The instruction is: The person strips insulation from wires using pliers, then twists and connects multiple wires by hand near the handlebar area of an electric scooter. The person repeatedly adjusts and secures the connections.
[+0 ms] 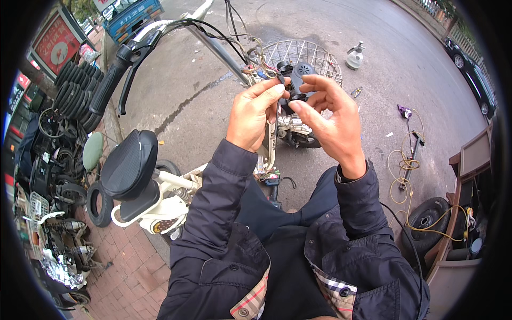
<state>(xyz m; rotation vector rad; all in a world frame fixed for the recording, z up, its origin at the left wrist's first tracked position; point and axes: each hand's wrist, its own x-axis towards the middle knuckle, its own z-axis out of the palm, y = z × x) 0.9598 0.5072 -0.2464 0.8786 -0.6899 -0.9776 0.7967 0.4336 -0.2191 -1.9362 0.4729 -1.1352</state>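
My left hand (253, 114) is closed, thumb and fingertips pinched on a small black part with a thin black cable, partly hidden by the fingers. Just right of it is my right hand (337, 120), its thumb and forefinger apart with a gap between them and its other fingers bent. Between and beyond the hands sits a black plastic unit (304, 70) with a round slotted face; my right fingertips are close to it, and whether they touch it I cannot tell. Loose coloured wires (261, 56) hang beside it at the front of a stripped pale electric scooter.
The scooter's handlebar grip (109, 80) and black seat (128, 162) stand to my left. A wire basket (298, 50) lies ahead. On the pavement are a spray bottle (354, 56), pliers (356, 92), and a pump with a yellow hose (409, 165). Tyres (80, 88) are stacked far left.
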